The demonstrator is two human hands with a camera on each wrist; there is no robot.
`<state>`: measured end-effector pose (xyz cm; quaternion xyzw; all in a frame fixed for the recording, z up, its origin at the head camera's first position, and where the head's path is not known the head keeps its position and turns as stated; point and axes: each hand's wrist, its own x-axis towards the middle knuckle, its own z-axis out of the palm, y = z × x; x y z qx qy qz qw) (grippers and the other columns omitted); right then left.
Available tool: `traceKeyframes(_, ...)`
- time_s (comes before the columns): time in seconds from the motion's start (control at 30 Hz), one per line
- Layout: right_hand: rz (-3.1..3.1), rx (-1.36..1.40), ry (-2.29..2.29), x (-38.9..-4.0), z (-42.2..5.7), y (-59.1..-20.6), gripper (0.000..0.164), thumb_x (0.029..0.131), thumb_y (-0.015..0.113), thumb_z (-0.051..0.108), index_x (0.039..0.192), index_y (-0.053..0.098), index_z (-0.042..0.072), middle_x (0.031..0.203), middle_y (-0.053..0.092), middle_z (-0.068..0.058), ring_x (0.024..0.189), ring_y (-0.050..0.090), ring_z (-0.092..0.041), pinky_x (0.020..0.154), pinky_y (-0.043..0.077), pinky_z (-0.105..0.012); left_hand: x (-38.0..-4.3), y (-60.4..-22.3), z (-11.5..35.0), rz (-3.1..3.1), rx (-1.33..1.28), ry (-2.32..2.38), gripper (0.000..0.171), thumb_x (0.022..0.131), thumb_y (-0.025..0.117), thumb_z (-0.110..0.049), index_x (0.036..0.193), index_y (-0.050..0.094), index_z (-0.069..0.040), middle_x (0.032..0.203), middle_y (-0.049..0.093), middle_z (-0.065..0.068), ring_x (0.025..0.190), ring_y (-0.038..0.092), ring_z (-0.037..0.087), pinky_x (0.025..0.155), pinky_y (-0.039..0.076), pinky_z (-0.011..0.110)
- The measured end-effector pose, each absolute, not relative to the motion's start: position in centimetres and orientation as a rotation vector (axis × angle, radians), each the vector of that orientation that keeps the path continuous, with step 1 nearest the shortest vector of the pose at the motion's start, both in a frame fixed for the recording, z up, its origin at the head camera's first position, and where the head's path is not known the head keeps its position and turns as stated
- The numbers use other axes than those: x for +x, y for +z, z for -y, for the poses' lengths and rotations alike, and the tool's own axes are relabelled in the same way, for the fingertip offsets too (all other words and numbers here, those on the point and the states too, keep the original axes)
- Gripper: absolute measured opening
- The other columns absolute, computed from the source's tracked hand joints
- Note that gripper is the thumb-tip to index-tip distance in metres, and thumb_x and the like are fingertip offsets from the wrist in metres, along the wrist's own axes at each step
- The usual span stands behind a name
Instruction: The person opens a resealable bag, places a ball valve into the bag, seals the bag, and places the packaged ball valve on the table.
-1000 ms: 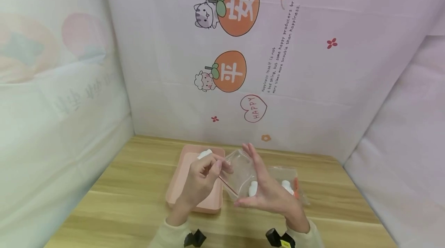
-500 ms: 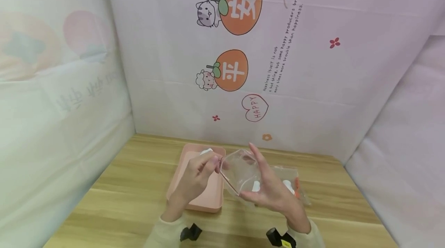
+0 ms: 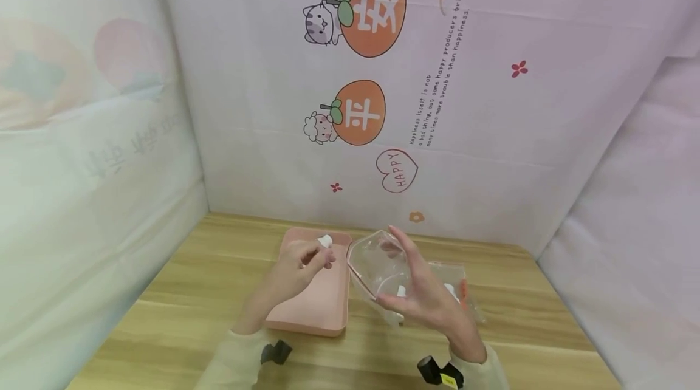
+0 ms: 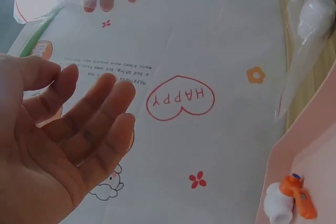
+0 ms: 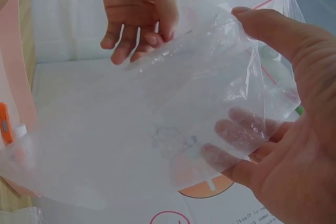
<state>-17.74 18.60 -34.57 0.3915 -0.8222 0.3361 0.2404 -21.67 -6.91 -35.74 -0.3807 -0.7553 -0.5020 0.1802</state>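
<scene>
In the head view my right hand (image 3: 432, 299) holds a clear zip bag (image 3: 377, 259) at its right side, thumb below and fingers above. The mouth, with its red zip line, gapes toward the left. My left hand (image 3: 292, 271) hovers over the pink tray (image 3: 308, 320), apart from the bag. Its fingers are loosely bent with nothing between them, as the left wrist view shows. A small white piece with an orange lever-like part (image 4: 296, 195) lies in the tray; in the head view its white end (image 3: 325, 240) shows just beyond my left fingers.
Behind my right hand, another clear bag (image 3: 445, 271) lies on the wooden table (image 3: 175, 293), with white and orange pieces in it. A printed white cloth (image 3: 273, 165) stands as a wall behind the table, with cloth at both sides too.
My left hand has let go of the bag's edge and moved left over the tray. The bag's mouth has widened, while my right hand keeps nearly the same place.
</scene>
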Motion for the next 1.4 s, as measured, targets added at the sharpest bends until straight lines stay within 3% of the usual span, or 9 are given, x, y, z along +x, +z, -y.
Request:
traceKeyframes(0.2, 2.294, 1.03, 0.946, -17.7, -18.7, -34.5, 0.108, 0.063, 0.082, 0.01, 0.146, 0.014, 0.005, 0.126, 0.051, -0.008, 0.118, 0.048, -0.022, 0.096, 0.042, -0.035, -24.9, -36.7, 8.2, 2.199, -1.236, -1.307, 0.019, 0.093, 0.053, -0.006, 0.078, 0.062, -0.015, 0.063, 0.055, -0.004, 0.051, 0.045, 0.004, 0.047, 0.04, 0.018)
traceKeyframes(0.37, 2.315, 0.988, 0.984, -17.6, -18.8, -34.6, 0.107, 0.063, 0.081, 0.01, 0.146, 0.013, 0.007, 0.126, 0.051, -0.004, 0.118, 0.048, -0.019, 0.099, 0.039, -0.027, -26.5, -36.4, 9.1, 2.516, -1.142, -1.139, 0.019, 0.096, 0.049, -0.016, 0.083, 0.061, -0.023, 0.075, 0.059, -0.012, 0.066, 0.055, 0.004, 0.054, 0.042, 0.021)
traceKeyframes(0.47, 2.308, 0.989, 0.996, -17.7, -19.0, -34.6, 0.108, 0.062, 0.08, 0.007, 0.147, 0.013, 0.008, 0.126, 0.051, -0.006, 0.118, 0.048, -0.02, 0.097, 0.041, -0.031, -27.4, -36.4, 9.0, 2.666, -1.063, -1.087, 0.018, 0.097, 0.048, -0.023, 0.084, 0.061, -0.024, 0.08, 0.061, -0.013, 0.074, 0.06, 0.003, 0.059, 0.046, 0.024)
traceKeyframes(0.7, 2.275, 0.993, 0.998, -17.7, -19.2, -34.3, 0.108, 0.061, 0.08, 0.003, 0.147, 0.014, 0.01, 0.125, 0.053, -0.008, 0.116, 0.05, -0.021, 0.093, 0.045, -0.038, -30.4, -37.7, 7.7, 2.831, -1.011, -0.837, 0.024, 0.096, 0.047, -0.03, 0.075, 0.058, -0.024, 0.074, 0.06, -0.007, 0.064, 0.054, 0.007, 0.058, 0.044, 0.027)
traceKeyframes(0.87, 2.272, 1.001, 1.003, -17.6, -19.2, -34.3, 0.107, 0.061, 0.08, 0.003, 0.146, 0.015, 0.007, 0.125, 0.052, -0.011, 0.114, 0.05, -0.024, 0.088, 0.048, -0.039, -32.3, -39.5, 6.9, 2.916, -0.983, -0.592, 0.026, 0.095, 0.046, -0.033, 0.075, 0.059, -0.025, 0.066, 0.054, -0.014, 0.056, 0.046, 0.006, 0.051, 0.036, 0.025)
traceKeyframes(1.13, 2.253, 0.998, 1.018, -17.6, -19.1, -34.2, 0.104, 0.062, 0.079, 0.003, 0.146, 0.017, 0.008, 0.123, 0.053, -0.01, 0.111, 0.052, -0.024, 0.091, 0.046, -0.032, -34.0, -41.6, 6.5, 2.991, -1.067, -0.778, 0.015, 0.091, 0.054, -0.019, 0.077, 0.056, -0.011, 0.061, 0.049, -0.006, 0.055, 0.043, 0.007, 0.053, 0.036, 0.022)
traceKeyframes(1.4, 2.268, 0.993, 1.024, -17.8, -19.1, -34.4, 0.103, 0.061, 0.076, 0.0, 0.146, 0.018, 0.012, 0.122, 0.053, -0.011, 0.11, 0.052, -0.024, 0.086, 0.048, -0.031, -34.6, -42.9, 6.3, 3.115, -0.974, -0.538, 0.01, 0.088, 0.06, -0.017, 0.083, 0.055, -0.009, 0.066, 0.049, -0.002, 0.059, 0.044, 0.012, 0.058, 0.037, 0.026)
